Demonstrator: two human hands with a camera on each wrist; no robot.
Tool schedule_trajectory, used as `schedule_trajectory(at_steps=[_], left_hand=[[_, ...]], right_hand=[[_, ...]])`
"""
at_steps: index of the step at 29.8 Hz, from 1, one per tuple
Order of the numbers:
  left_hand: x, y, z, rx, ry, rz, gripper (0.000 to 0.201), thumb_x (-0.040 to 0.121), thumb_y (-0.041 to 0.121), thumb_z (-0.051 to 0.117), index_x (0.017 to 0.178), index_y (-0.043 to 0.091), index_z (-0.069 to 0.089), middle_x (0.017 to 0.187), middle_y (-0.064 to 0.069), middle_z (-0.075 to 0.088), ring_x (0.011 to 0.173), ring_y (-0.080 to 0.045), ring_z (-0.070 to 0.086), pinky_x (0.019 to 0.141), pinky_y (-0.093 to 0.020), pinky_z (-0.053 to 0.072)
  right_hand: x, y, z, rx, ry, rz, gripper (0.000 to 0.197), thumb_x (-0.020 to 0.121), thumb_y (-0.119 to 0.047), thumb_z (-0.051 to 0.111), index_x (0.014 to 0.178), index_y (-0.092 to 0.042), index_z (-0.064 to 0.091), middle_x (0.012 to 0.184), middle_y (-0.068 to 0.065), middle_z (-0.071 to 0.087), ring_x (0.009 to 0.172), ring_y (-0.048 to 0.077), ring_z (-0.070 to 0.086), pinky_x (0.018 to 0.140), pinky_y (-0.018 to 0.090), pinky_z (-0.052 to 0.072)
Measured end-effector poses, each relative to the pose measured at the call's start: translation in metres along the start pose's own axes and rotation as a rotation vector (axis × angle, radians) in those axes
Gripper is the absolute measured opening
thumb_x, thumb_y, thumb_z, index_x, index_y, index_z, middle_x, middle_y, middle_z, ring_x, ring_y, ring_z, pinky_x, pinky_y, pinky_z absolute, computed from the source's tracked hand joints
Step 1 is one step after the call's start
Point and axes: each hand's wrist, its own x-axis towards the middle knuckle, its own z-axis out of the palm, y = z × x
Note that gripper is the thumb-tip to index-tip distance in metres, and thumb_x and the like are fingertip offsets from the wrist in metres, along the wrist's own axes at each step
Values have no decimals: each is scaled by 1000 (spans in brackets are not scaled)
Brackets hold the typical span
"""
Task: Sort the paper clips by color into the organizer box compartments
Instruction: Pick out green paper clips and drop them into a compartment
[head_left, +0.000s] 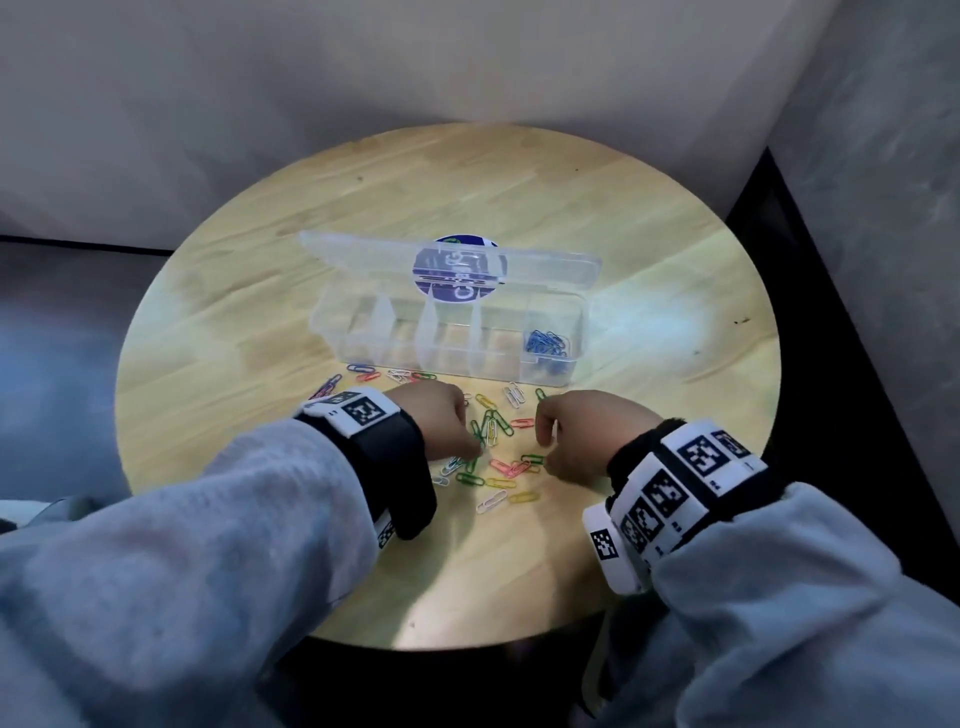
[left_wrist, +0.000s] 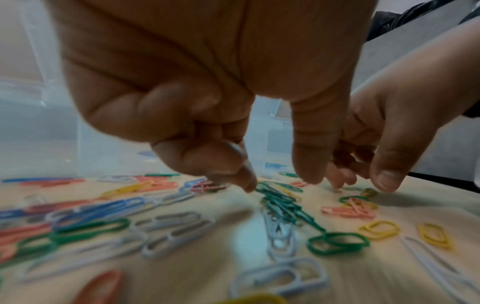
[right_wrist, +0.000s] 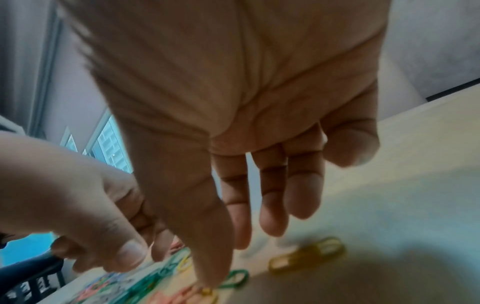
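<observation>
Hands (head_left: 498, 431) hide clips (left_wrist: 283, 203) wrist views reveal.

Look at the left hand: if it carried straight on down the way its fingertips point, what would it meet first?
Most likely the green clips bunched right under the left hand; its fingertips seem almost on them, though blur hides contact.

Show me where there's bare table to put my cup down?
Bare wood lies right of the organizer box, out to the table edge, left of the box, and behind its open lid. It's crowded in front of the box: loose paper clips spread between the left hand and right hand.
</observation>
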Motion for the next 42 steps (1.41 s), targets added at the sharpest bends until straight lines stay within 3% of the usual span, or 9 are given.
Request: schedule_trajectory(at_steps=[7, 13, 16, 21, 24, 27, 33, 38, 42], left_hand=[[12, 10, 6, -20, -17, 10, 14, 77, 27, 71, 86, 19, 65, 93, -2, 67, 84, -18, 57, 65, -23, 40], [12, 6, 6, -122, -41, 1, 5, 76, 21, 71, 77, 20, 66, 76, 2, 62, 78, -16, 56, 58, -20, 39], [9, 2, 0, -216, -58, -2, 7, 76, 23, 71, 74, 20, 65, 68, 3, 60, 67, -13, 53, 60, -21, 39], [3, -5, -19, -837, -194, -5, 23, 87, 1, 57, 65, 9, 52, 74, -12, 58, 64, -19, 53, 52, -21, 47], [-5, -11, -31, -1144, -144, -25, 27, 90, -3, 44, 64, 6, 47, 71, -13, 57, 56, -16, 57, 44, -17, 50], [-7, -16, -37, -1273, -72, -63, 25, 88, -2, 40, 64, 6, 45, 62, -10, 56, 42, -12, 54, 37, -14, 44], [-5, -11, -32, -1166, -36, -76, 24, 90, 2, 41, 68, 12, 41, 63, -6, 44, 52, -14, 37, 41, -17, 29], [6, -11, -21, -739, -13, -17, 27, 85, 10, 63, 69, 16, 42, 58, -2, 40, 47, -14, 30, 47, -22, 24], [7, -1, -11, -296, 73, 13, 18, 81, 22, 67, 70, 23, 52, 70, 7, 53, 70, -15, 52, 56, -22, 34]], right_hand=[[10, -9, 5, -69, -32, -49, 12, 82, -9, 53, 84, -21, 55, 94, 1, 60, 86, 20, 53, 67, 25, 40], [13, -7, 6, -43, -80, -2, 20, 79, -9, 52, 93, -7, 67, 98, 9, 68, 86, 24, 62, 63, 25, 43], [9, -6, -2, 16, -98, -1, 12, 80, -11, 56, 86, -9, 66, 85, 5, 66, 77, 21, 58, 59, 22, 43], [9, 8, -18, 430, -47, -35, 14, 78, -4, 60, 74, -18, 60, 65, -2, 59, 60, 14, 55, 62, 28, 48], [8, 10, -22, 678, -57, -40, 21, 84, 1, 51, 90, -14, 65, 63, 0, 53, 59, 18, 55, 66, 28, 52], [8, 8, -24, 782, -117, -1, 26, 88, 1, 42, 77, -9, 63, 61, 5, 50, 54, 15, 53, 58, 23, 51], [12, 12, -27, 1006, -74, 94, 22, 89, 2, 37, 72, -7, 48, 68, 10, 50, 56, 20, 47, 45, 23, 38], [11, 14, -18, 432, 26, 75, 10, 87, -17, 50, 77, -17, 53, 78, 1, 58, 70, 19, 52, 59, 25, 39], [8, 8, -10, 180, 81, 99, 27, 87, -20, 52, 113, -24, 58, 103, 2, 59, 90, 20, 56, 71, 23, 39]])
